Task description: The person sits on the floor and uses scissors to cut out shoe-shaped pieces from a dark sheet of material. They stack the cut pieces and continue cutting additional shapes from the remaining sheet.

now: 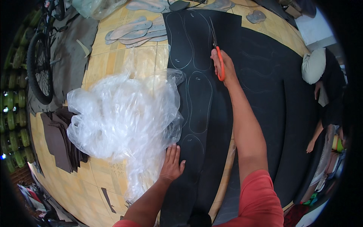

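Observation:
My right hand (pixel 225 66) grips a pair of scissors (pixel 220 64) by the orange handles, and the blades point away from me over the far part of a long black sheet (pixel 223 109). Several shoe-sole outlines (pixel 199 102) are drawn on the sheet in pale lines. Fingers stretched out, my left hand (pixel 172 163) lies flat at the left edge of the sheet, holding nothing. Its fingertips are beside a crumpled clear plastic bag (pixel 124 113), which overlaps the sheet's left edge. Whether the blades are cutting the sheet cannot be made out.
Sole-shaped templates (pixel 132 31) lie on the tiled floor (pixel 81 187) at the far left. Stacked dark pieces (pixel 62 140) sit left of the bag. More black sheeting (pixel 264 125) spreads to the right, where another person (pixel 329 83) is. A bicycle (pixel 39 68) stands far left.

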The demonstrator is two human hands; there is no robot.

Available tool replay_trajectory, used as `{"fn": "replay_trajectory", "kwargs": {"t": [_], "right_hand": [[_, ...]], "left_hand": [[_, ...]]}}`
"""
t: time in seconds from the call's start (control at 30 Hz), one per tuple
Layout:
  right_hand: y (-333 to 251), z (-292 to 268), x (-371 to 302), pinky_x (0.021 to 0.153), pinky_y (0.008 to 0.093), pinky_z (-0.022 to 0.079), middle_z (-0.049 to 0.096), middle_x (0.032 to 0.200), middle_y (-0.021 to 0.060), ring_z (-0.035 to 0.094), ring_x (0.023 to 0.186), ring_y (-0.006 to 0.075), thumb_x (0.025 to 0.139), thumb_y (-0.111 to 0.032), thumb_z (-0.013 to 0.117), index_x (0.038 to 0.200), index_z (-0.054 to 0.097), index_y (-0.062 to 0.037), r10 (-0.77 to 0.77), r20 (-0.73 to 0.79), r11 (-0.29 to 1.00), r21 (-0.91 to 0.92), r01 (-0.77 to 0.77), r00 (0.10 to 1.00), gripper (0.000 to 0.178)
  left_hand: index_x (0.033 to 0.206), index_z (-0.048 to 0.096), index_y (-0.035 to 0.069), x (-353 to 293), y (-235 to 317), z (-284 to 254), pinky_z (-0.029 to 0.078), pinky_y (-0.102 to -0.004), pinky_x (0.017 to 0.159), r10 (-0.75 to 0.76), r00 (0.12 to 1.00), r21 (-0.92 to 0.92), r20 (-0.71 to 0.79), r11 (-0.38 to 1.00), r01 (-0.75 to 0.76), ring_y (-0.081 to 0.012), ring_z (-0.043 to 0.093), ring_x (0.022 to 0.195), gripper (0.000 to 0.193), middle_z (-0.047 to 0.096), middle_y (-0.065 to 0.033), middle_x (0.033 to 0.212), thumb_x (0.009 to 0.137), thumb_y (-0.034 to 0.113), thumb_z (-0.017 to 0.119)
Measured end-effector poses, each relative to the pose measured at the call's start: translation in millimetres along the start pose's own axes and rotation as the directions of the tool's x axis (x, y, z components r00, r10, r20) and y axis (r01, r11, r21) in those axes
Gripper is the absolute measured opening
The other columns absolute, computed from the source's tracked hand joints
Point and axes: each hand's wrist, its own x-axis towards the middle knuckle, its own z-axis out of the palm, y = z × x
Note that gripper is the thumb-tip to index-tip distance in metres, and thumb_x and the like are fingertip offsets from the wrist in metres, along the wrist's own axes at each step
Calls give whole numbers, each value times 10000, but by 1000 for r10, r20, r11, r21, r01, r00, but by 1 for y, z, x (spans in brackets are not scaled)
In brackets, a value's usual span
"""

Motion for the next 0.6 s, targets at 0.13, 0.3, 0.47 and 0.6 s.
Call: {"fn": "replay_trajectory", "kwargs": {"t": [0.13, 0.3, 0.47, 0.6], "right_hand": [[-19, -2, 32, 470, 234, 369, 428, 622, -31, 419, 502, 63, 914, -652, 545, 895, 582, -30, -24, -12, 998, 61, 24, 1000, 624], [-38, -6, 45, 565, 281, 406, 484, 611, 27, 488, 584, 128, 873, -708, 546, 757, 589, -33, -24, -3, 999, -36, 24, 1000, 687], [-46, -10, 46, 614, 321, 442, 527, 620, 67, 548, 626, 187, 853, -764, 503, 709, 611, -24, -51, 21, 992, -115, 54, 998, 761], [-52, -14, 68, 575, 329, 444, 528, 622, 67, 544, 577, 200, 835, -788, 497, 729, 619, -9, -60, 42, 984, -165, 66, 997, 796]], "left_hand": [[1471, 292, -95, 0, -1, 4, 196, -468, 1199, 0, 1000, -34, -5, 999, 0, -434, 205, 1462, 698, 249, -288, 1548, 929, 255, 558], [1485, 276, -76, 0, -1, 2, 194, -459, 1202, -3, 1000, 9, 3, 1000, 3, -422, 203, 1464, 709, 245, -270, 1556, 932, 265, 559], [1483, 275, -80, -1, -2, 3, 189, -451, 1204, -7, 1000, 10, 8, 1000, 7, -410, 196, 1471, 717, 241, -265, 1562, 926, 262, 566], [1482, 277, -81, 1, -1, 3, 190, -454, 1203, 9, 1000, 3, -3, 1000, -9, -413, 198, 1470, 712, 243, -267, 1560, 927, 262, 563]]}}
